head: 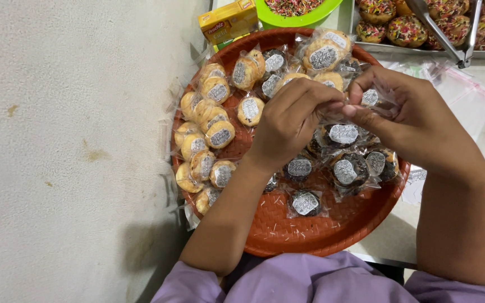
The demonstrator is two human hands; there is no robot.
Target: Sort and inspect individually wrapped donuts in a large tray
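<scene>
Wrapped cookie (373,96) pinched between left hand (290,120) and right hand (416,120) above the orange tray (310,233) of packets (pale ones left, dark right), tongs (447,33) lying beyond.

i see a small clear wrapped packet (373,98) with a round white label pinched between my left hand (287,120) and right hand (416,120), above the orange woven tray (310,230). on the tray's left side lie clear packets of pale cookies (206,146), each with a round white-and-dark sticker. toward the right and middle lie packets of dark cookies (349,168) with like stickers. a yellow box (228,22) with a green edge stands just beyond the tray's far rim.
</scene>
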